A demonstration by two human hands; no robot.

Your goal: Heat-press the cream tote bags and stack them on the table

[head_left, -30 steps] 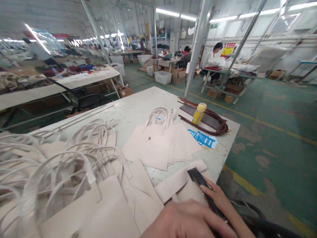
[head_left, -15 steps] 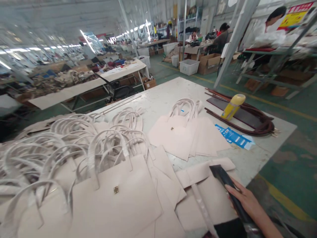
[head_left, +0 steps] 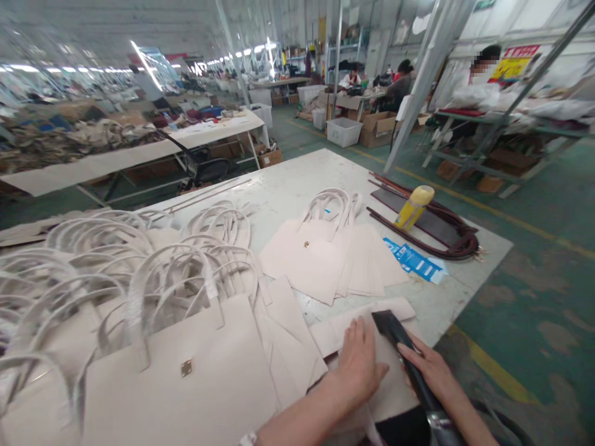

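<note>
At the near edge of the table (head_left: pixel 288 186), my left hand (head_left: pixel 360 362) lies flat with fingers spread, pressing down a cream bag panel (head_left: pixel 337 328). My right hand (head_left: pixel 430 371) has its grip closed around a dark tool (head_left: pixel 395 331), whose tip rests on the panel just beside those fingers. I judge the tool work on this piece to be under way; a further stroke calls for firm pressure and fingers clear of the tip.

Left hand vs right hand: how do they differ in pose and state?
The left hand lies flat and open on the cream panel; the right hand is curled shut. The left hand holds nothing; the right hand grips a dark tool. Both sit over the same panel.
</note>
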